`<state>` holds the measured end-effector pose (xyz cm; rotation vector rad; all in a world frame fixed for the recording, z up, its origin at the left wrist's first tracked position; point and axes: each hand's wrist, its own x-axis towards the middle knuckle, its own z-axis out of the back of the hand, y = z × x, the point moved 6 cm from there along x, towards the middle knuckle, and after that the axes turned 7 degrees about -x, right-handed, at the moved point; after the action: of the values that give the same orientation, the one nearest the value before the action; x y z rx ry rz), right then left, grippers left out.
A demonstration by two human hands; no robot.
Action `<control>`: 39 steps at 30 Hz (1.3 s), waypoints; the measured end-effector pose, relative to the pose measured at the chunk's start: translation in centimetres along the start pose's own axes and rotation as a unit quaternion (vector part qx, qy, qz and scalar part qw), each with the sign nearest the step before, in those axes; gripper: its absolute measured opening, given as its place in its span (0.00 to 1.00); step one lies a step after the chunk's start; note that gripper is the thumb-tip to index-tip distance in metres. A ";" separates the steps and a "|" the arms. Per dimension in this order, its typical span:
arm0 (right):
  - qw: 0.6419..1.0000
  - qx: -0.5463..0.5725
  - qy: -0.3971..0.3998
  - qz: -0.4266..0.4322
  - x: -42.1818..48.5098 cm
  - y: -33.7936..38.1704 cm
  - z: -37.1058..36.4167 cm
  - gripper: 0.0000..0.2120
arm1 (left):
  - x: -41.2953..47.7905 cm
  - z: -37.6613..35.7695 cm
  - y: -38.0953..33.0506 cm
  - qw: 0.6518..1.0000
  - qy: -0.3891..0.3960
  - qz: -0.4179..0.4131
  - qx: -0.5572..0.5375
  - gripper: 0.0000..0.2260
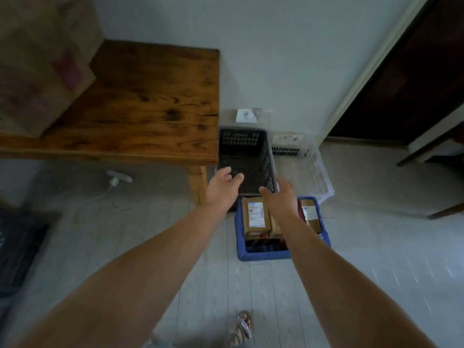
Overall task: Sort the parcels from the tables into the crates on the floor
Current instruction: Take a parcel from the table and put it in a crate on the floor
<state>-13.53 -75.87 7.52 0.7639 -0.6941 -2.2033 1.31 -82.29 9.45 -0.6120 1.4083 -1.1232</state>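
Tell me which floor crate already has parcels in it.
The blue crate, nearest the person: brown labelled parcels lie inside. The black crate and white crate behind it show none.

Your surroundings: floor, wall and doorway
Left of centre you see a white power strip [120,177], its cable [106,189] trailing over the pale plank floor [376,272]. A dark door [414,71] in a pale frame [371,64] fills your upper right, beside the grey wall [276,46]. A sandal [242,327] shows at the bottom edge.
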 end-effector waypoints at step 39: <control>0.942 0.131 -0.065 0.301 -8.0 59.3 -18.1 0.42 | 2.1 67.7 -23.4 0.887 -0.368 -0.273 -0.057 0.31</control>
<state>29.16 -110.95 36.72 0.4476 -1.1351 -1.6248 59.64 -112.11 38.43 -1.4123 0.6447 -1.0571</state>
